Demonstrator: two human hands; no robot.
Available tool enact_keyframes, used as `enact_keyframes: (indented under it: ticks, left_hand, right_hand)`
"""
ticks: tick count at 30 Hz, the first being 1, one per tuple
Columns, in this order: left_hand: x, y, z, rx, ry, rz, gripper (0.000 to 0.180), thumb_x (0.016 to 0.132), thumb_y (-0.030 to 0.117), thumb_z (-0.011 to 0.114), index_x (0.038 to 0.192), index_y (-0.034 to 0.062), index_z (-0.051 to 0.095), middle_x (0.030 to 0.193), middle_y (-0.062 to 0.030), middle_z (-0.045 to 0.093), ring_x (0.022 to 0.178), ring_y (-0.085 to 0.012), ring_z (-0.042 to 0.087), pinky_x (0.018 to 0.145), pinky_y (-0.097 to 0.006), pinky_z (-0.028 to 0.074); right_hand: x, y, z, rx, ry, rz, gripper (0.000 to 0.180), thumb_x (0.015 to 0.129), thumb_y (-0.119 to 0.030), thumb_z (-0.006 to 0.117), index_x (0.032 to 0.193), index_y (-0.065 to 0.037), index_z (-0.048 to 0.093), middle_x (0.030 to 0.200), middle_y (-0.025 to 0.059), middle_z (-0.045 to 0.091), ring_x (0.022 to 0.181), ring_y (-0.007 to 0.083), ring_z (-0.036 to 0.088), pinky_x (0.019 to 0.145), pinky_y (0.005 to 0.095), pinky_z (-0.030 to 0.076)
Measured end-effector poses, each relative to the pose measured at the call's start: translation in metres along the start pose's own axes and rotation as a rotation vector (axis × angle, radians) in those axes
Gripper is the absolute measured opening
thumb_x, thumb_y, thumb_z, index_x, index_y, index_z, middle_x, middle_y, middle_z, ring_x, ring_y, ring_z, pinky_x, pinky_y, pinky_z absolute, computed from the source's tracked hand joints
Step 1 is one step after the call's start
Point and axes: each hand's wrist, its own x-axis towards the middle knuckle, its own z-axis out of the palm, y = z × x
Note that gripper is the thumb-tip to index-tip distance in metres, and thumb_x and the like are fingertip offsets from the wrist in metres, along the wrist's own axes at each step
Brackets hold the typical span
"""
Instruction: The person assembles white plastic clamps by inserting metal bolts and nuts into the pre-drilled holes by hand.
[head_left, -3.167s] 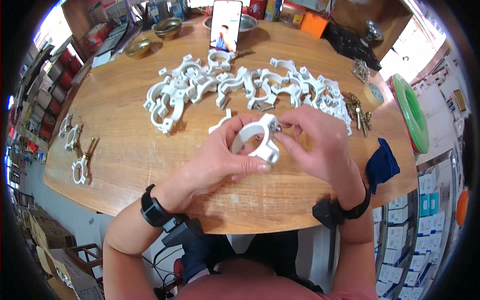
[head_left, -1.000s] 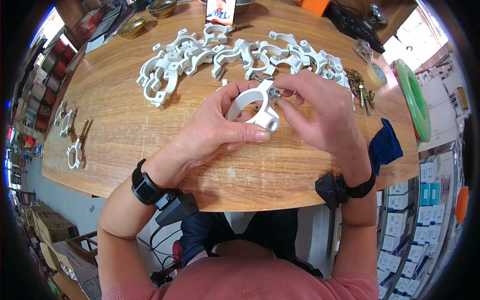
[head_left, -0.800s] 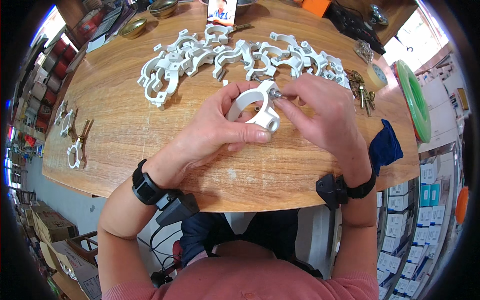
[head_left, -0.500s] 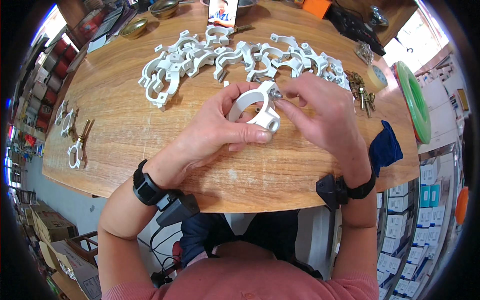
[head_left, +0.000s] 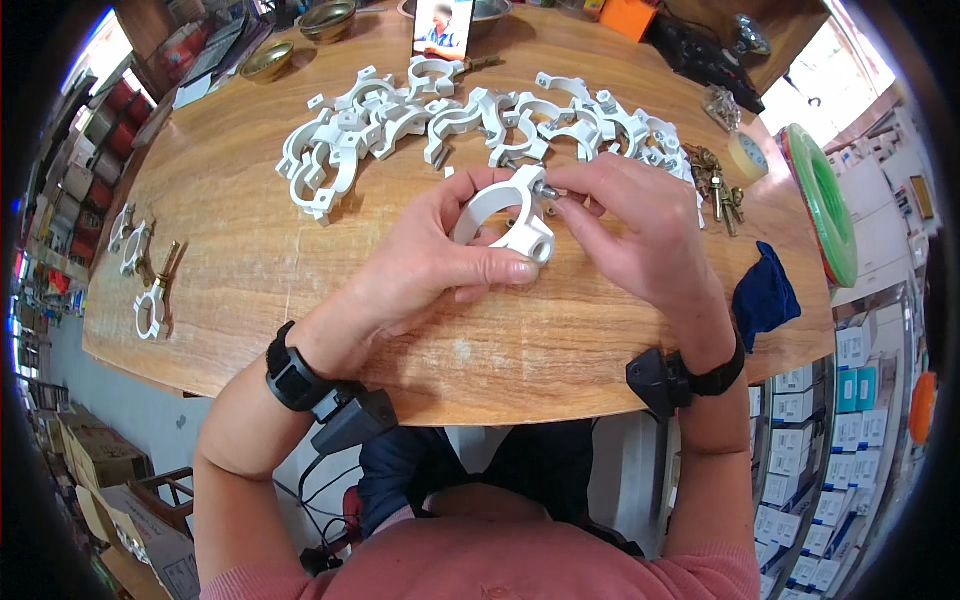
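Note:
A white ring-shaped pipe clamp (head_left: pixel 530 226) is tilted up above the table, with my left hand (head_left: pixel 448 240) closed around its left side. The left thumb presses on the clamp's lower lug. At the upper lug sticks out a small silver screw (head_left: pixel 546 190). The thumb and index finger of my right hand (head_left: pixel 635 225) are pinched at the screw's outer end. Beyond both hands lies a pile of white pipe clamps (head_left: pixel 400 115), some with silver screws in their lugs. The far side of the held clamp is partly hidden by my left fingers.
At the left of the wooden table (head_left: pixel 250 330) lie several white clamps with brass-coloured bolts (head_left: pixel 165 280). On the right are more brass-coloured bolts (head_left: pixel 722 195), a tape roll (head_left: pixel 748 155), a dark blue cloth (head_left: pixel 767 297) and a green round item (head_left: pixel 825 205). A phone (head_left: pixel 442 30) stands at the back.
My right fingertips have shifted slightly at the screw and the index finger now bends closer to it. The left hand keeps its hold on the clamp.

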Motion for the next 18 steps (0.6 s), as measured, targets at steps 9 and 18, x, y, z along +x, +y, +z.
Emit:
enact_keyframes:
  ticks: [9, 18]
  left_hand:
    - [-0.0021, 0.0033, 0.0026, -0.048, 0.008, 0.002, 0.064, 0.066, 0.003, 0.072, 0.117, 0.0026, 0.034, 0.081, -0.0030, 0.054, 0.056, -0.0051, 0.048, 0.042, -0.017, 0.034]
    - [-0.0011, 0.0060, 0.0009, -0.090, 0.034, 0.002, 0.065, 0.065, 0.000, 0.071, 0.118, 0.0034, 0.034, 0.082, -0.0034, 0.054, 0.057, -0.0055, 0.047, 0.042, -0.017, 0.034]
  right_hand:
    - [-0.0022, 0.0004, 0.0019, 0.029, -0.003, 0.065, 0.015, 0.068, -0.008, 0.061, 0.083, -0.010, 0.059, 0.068, 0.0053, 0.056, 0.060, 0.0221, 0.056, 0.050, 0.0292, 0.044]
    - [-0.0021, -0.0031, -0.0011, 0.074, -0.011, 0.083, 0.021, 0.068, -0.008, 0.061, 0.089, -0.010, 0.059, 0.071, 0.0052, 0.059, 0.060, 0.0209, 0.058, 0.050, 0.0294, 0.046]
